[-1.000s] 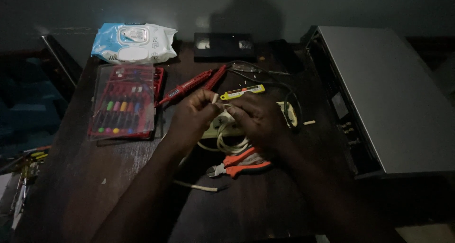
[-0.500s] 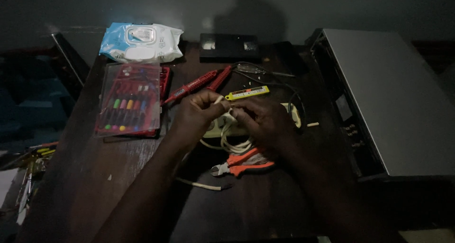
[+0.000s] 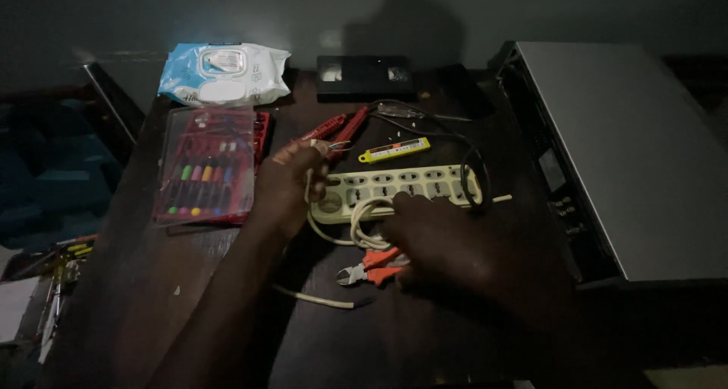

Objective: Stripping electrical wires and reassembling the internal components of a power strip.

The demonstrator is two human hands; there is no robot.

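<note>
Dim light, dark wooden bench [image 3: 152, 298]. A cream power strip [image 3: 402, 190] lies flat across the middle of the bench, sockets up, with its pale cord [image 3: 362, 226] looped at the near left end and a loose pale offcut of wire [image 3: 315, 299] lying nearer the person. Left hand [image 3: 292, 184] is at the strip's left end, fingers curled closed around the cord where it enters the housing; something small and thin seems pinched at the fingertips, too dark to identify. Right hand [image 3: 447, 245] rests low over the near edge of the strip, just beside the orange-handled cutters [image 3: 371, 268], which lie on the bench untouched or barely touched; whether this hand is gripping anything I cannot tell. Beyond the strip: a yellow tester screwdriver [image 3: 394, 150], red-handled pliers [image 3: 337, 129], a black cable [image 3: 462, 161] curling past the strip's right end. Further out: a red case of coloured bits [image 3: 205, 169], a pack of wipes [image 3: 224, 72], a black cassette [image 3: 365, 76], a grey metal equipment case [image 3: 629, 146] at right. Judgement: the step in hand looks like work on the cord end of the strip. A next move there would call for a steady left-hand hold and a tool taken up in the right.
</note>
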